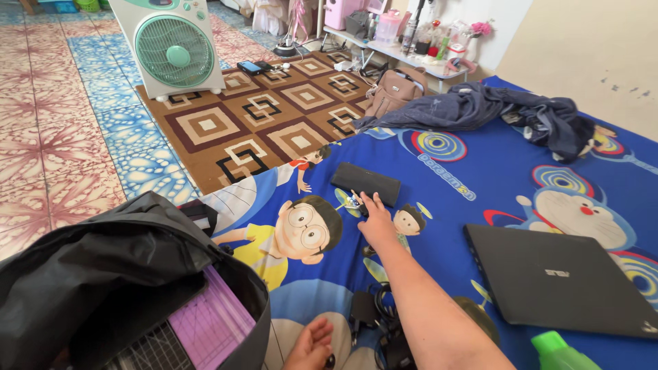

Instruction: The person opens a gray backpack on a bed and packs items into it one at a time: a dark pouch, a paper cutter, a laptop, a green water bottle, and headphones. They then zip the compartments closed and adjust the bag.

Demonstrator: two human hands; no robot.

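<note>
The right hand [375,220] is stretched open-fingered, fingertips touching a black pouch [365,183] on the bed; the left hand [310,344] lies open, nothing gripped

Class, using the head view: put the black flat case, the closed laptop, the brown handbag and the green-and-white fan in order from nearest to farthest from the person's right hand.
From the right hand:
1. Black flat case, just beyond the fingertips on the blue sheet.
2. Closed laptop, to the right on the sheet.
3. Brown handbag, farther off at the sheet's far edge.
4. Green-and-white fan, farthest, on the patterned rug at upper left.
</note>
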